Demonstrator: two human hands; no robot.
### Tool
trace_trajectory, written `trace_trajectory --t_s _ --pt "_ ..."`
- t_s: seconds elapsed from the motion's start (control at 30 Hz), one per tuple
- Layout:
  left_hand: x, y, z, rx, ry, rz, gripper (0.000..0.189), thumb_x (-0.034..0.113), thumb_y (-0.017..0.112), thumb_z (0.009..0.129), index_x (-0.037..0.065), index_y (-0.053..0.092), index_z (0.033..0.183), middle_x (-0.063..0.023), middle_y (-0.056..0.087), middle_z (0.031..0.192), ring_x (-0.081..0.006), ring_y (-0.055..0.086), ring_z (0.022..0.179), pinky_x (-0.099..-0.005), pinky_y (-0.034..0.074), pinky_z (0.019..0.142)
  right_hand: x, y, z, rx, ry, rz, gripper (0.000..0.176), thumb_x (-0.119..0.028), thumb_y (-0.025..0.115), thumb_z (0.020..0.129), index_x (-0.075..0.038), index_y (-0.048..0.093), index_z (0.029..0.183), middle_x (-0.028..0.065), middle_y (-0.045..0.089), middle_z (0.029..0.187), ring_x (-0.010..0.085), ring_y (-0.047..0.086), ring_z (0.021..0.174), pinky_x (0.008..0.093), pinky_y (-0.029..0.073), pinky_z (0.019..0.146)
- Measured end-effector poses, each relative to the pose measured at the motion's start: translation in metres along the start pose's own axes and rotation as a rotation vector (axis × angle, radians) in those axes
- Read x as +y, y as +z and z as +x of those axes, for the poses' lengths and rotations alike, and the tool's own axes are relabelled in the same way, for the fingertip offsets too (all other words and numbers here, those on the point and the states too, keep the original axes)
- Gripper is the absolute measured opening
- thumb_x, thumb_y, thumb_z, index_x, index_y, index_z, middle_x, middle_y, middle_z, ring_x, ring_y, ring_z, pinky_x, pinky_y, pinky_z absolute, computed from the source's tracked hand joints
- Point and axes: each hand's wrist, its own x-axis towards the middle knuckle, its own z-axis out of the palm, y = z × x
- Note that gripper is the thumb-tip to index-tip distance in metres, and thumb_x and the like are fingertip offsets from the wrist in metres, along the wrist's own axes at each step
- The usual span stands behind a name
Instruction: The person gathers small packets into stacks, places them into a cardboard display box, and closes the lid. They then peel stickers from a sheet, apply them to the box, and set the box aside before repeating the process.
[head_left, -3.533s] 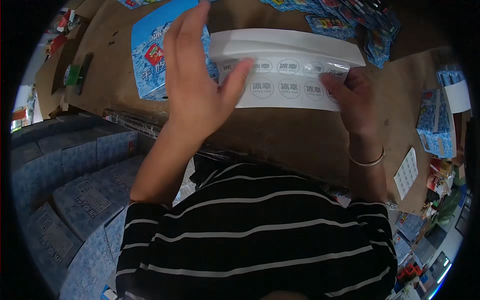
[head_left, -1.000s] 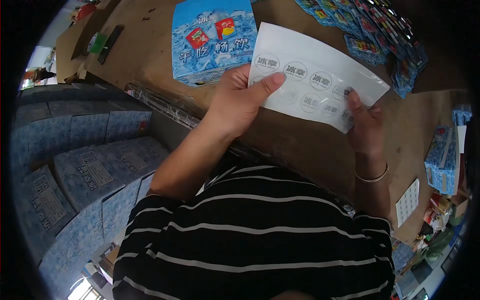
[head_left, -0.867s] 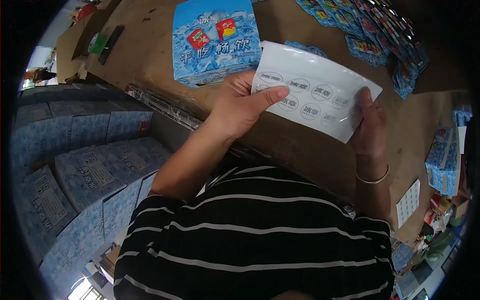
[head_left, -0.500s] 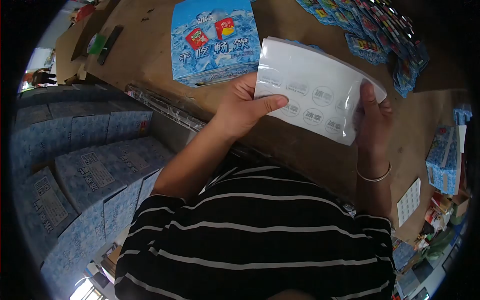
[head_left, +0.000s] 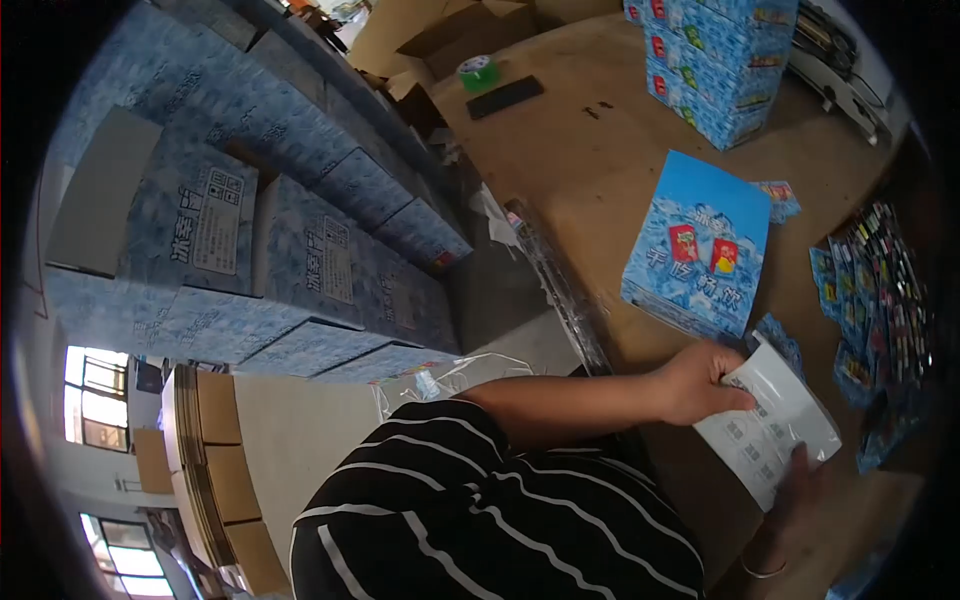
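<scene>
My left hand grips the upper left edge of a white sheet of round stickers, its thumb lying on the sheet's face. At the sheet's lower right is my right hand, blurred and dim, with its fingers against the sheet. Just beyond my left hand, a blue printed box lies on the brown table. Part of a blue packet shows behind the sheet's top edge.
Many blue packets lie fanned at the right. Stacked blue boxes stand at the back. Green tape and a black bar are near the far left table edge. Large blue cartons fill the left side.
The view has swung left, so the hands, sheet and box appear farther right and lower. Both hands are still on the sheet. More cartons and the stacked boxes have come into view.
</scene>
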Motion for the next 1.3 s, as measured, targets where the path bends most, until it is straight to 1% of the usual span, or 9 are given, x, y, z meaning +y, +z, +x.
trace_trajectory --t_s 0.2,0.33,0.63,0.7,0.9,1.0,1.13,1.2,1.3 --pt "0.007 -0.002 0.002 -0.013 0.118 0.014 0.013 0.0 0.062 0.077 -0.003 0.063 0.089 -0.0061 0.064 0.082 -0.009 0.057 0.077 -0.0259 0.047 0.069 -0.027 0.023 0.004 0.118 -0.496 0.027 0.054 -0.013 0.049 0.086 0.008 0.029 0.131 0.0238 0.034 0.132 0.0307 0.041 0.115 0.0402 0.034 0.095" --pt "0.016 0.004 0.001 -0.057 0.087 -0.021 0.014 0.001 0.062 0.077 -0.003 0.061 0.091 -0.0053 0.064 0.082 -0.0086 0.057 0.077 -0.0262 0.047 0.069 -0.017 -0.008 0.0 -0.013 -0.486 -0.358 0.056 -0.013 0.046 0.086 0.008 0.026 0.133 0.0236 0.028 0.135 0.0323 0.037 0.119 0.0408 0.03 0.099" --pt "0.005 0.007 -0.004 -0.132 0.055 -0.038 0.017 0.002 0.06 0.081 -0.003 0.061 0.097 -0.0073 0.064 0.089 -0.0092 0.058 0.083 -0.0257 0.047 0.072 -0.026 -0.008 -0.018 -0.445 -0.519 0.063 0.058 -0.015 0.052 0.086 -0.003 0.026 0.136 0.0212 0.039 0.128 0.0297 0.043 0.111 0.0392 0.036 0.093" --pt "0.019 0.001 -0.005 -0.182 0.093 0.054 0.017 0.002 0.06 0.08 -0.003 0.061 0.097 -0.0072 0.064 0.088 -0.0098 0.058 0.083 -0.0258 0.047 0.072 0.004 -0.027 -0.01 -0.309 -0.105 0.198 0.055 -0.015 0.051 0.087 -0.002 0.028 0.135 0.0204 0.04 0.128 0.0283 0.046 0.107 0.0392 0.037 0.091" --pt "0.011 0.002 -0.006 -0.154 -0.096 -0.056 0.018 0.0 0.062 0.079 -0.004 0.061 0.096 -0.0084 0.064 0.09 -0.0119 0.059 0.083 -0.0268 0.047 0.072 -0.02 -0.024 -0.002 -0.642 -0.451 0.179 0.055 -0.015 0.053 0.086 -0.002 0.029 0.134 0.019 0.041 0.127 0.0266 0.046 0.109 0.0388 0.036 0.093" --pt "0.011 -0.001 -0.004 -0.154 -0.024 -0.058 0.018 0.0 0.063 0.079 -0.004 0.061 0.096 -0.0089 0.064 0.091 -0.0119 0.058 0.086 -0.027 0.047 0.073 0.043 -0.049 0.006 -0.234 -0.174 0.202 0.057 -0.014 0.055 0.084 -0.001 0.03 0.134 0.019 0.042 0.126 0.0266 0.045 0.11 0.0389 0.036 0.094" --pt "0.02 0.002 -0.004 -0.18 0.035 0.006 0.017 -0.001 0.062 0.079 -0.004 0.061 0.096 -0.0083 0.063 0.09 -0.0115 0.057 0.087 -0.0264 0.046 0.074 -0.014 0.0 -0.007 -0.137 -0.112 0.247 0.06 -0.014 0.059 0.081 0.001 0.032 0.132 0.0199 0.042 0.126 0.0268 0.043 0.113 0.0391 0.035 0.095" --pt "0.021 0.003 -0.002 -0.144 0.052 0.005 0.016 -0.002 0.062 0.078 -0.005 0.062 0.094 -0.0074 0.064 0.089 -0.0113 0.058 0.085 -0.0261 0.047 0.073 -0.001 -0.004 0.009 -0.642 -0.414 0.593 0.066 -0.014 0.062 0.078 0.002 0.03 0.133 0.0214 0.041 0.126 0.0277 0.042 0.113 0.0391 0.034 0.096" --pt "0.012 0.004 0.002 -0.095 0.032 -0.055 0.018 -0.003 0.062 0.076 -0.004 0.061 0.094 -0.006 0.064 0.087 -0.011 0.058 0.081 -0.0255 0.047 0.07 -0.023 0.005 0.004 -0.65 -0.384 0.597 0.067 -0.016 0.062 0.077 0.002 0.031 0.133 0.0206 0.041 0.127 0.0276 0.042 0.114 0.0383 0.033 0.097"
